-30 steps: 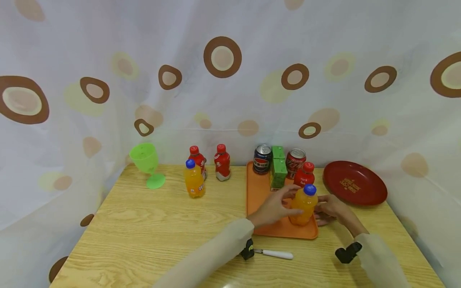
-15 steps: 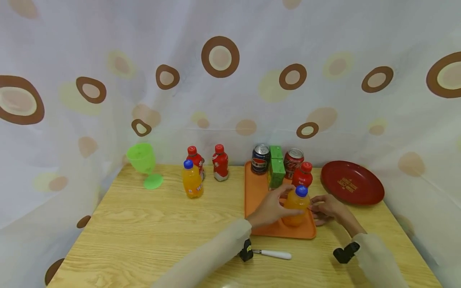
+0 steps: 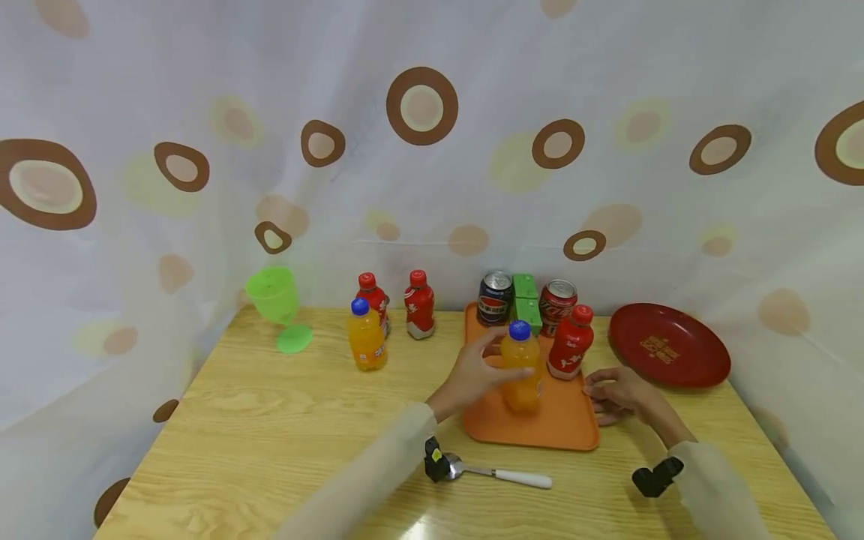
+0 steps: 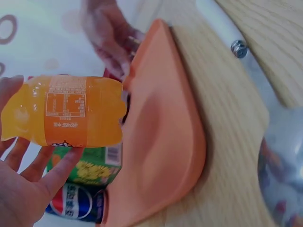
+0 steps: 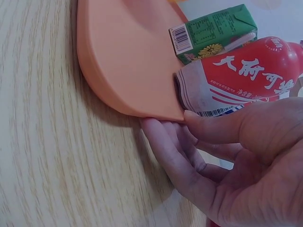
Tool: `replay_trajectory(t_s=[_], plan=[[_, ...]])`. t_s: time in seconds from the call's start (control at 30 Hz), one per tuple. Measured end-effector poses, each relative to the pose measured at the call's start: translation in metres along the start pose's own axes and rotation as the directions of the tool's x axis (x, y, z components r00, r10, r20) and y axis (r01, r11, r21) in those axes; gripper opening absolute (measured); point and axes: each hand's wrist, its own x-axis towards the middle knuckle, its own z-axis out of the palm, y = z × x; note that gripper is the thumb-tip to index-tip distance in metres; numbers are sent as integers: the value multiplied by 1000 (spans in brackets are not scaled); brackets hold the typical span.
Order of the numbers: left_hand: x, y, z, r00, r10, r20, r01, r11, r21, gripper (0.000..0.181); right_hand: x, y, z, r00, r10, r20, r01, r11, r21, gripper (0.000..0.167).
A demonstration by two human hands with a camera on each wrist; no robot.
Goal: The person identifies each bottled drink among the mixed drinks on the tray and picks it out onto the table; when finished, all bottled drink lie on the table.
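Observation:
My left hand grips an orange soda bottle with a blue cap, upright over the orange tray. In the left wrist view the thumb and fingers lie round the bottle; whether its base touches the tray I cannot tell. My right hand pinches the tray's right rim, thumb above and fingers below, as the right wrist view shows. A red cola bottle stands on the tray near that hand. Behind it are a red can, green drink cartons and a dark blue Pepsi can.
A spoon with a white handle lies in front of the tray. To the right is a red plate. Leftward stand another orange soda bottle, two red bottles and a green goblet. A patterned curtain hangs behind.
The left hand has carried the orange soda bottle leftward from the tray's right front corner, uncovering the red cola bottle and the spoon's bowl. The right hand has stayed at the rim.

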Motion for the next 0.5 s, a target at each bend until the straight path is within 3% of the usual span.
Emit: replay_trajectory(t_s=[0.2,0.33,0.5], plan=[[-4,1,-25,998,18,-56,-18,1000,2,63,-3,-1,-3,1000,5,1,-5,1000,-21,34],[-10,-2,-45,997,6,-81,-8,1000,-21,63,-3,-4,-2,1000,1,-11,-1,999,-36,33],[-18,-4,-67,990,-20,-139,21,1000,9,65,-1,-4,-1,1000,-5,-9,5,999,-46,32]])
